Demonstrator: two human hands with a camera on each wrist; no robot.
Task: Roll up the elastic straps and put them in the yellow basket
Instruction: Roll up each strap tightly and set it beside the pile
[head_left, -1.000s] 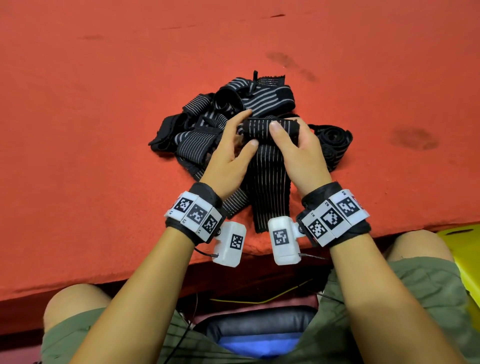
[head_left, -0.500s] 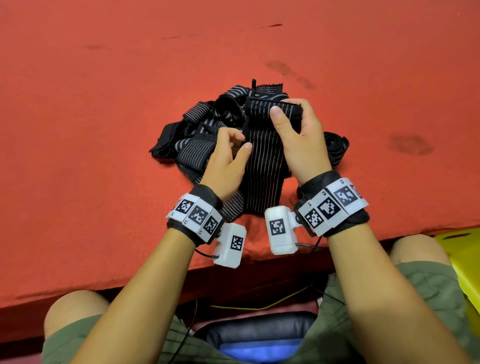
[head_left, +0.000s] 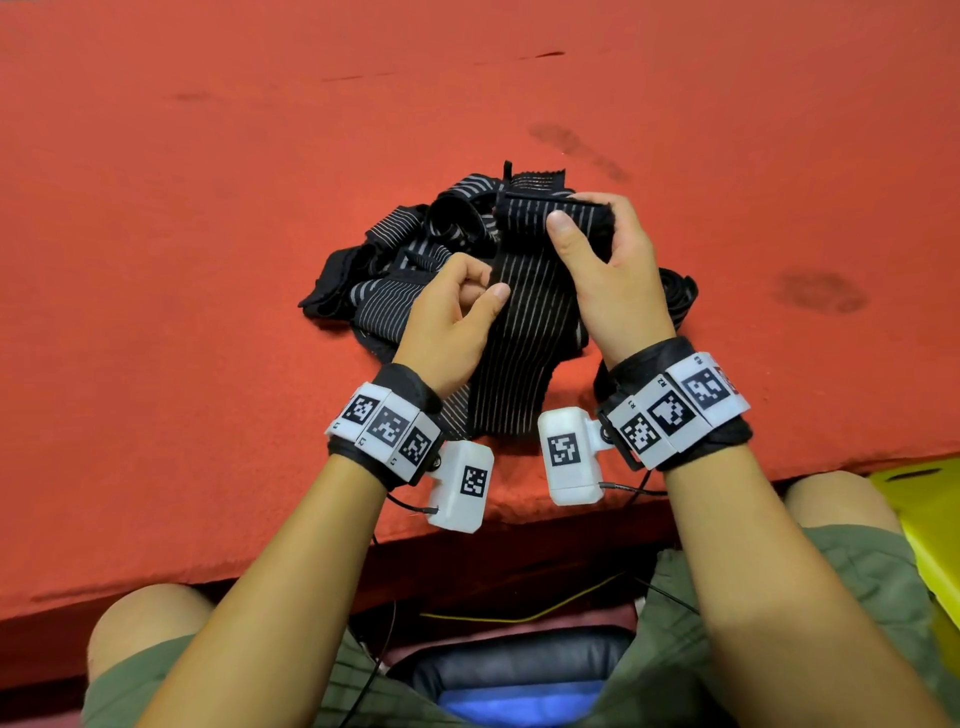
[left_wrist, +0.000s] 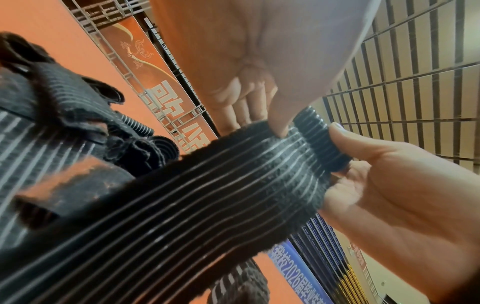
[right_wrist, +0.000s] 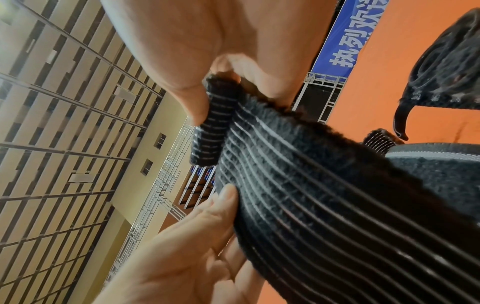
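A black elastic strap with grey stripes (head_left: 511, 332) hangs lifted over the red table (head_left: 208, 260). My right hand (head_left: 569, 213) grips its small rolled top end (right_wrist: 210, 127), thumb on the near side and fingers behind. My left hand (head_left: 491, 292) sits lower and pinches the strap's left edge between thumb and curled fingers. In the left wrist view the strap (left_wrist: 207, 195) stretches tight from the pile to the roll (left_wrist: 324, 148). The yellow basket (head_left: 930, 525) shows only as a corner at the lower right, beside my right knee.
A tangled pile of several more striped straps (head_left: 395, 260) lies on the table just behind and left of my hands. One dark coiled strap (head_left: 680, 291) rests to the right of my right wrist. The table's near edge (head_left: 311, 561) runs across above my knees.
My right hand has carried the rolled end up and away from me, pulling the strap taut. My left hand has come off the roll and now pinches the strap lower down.
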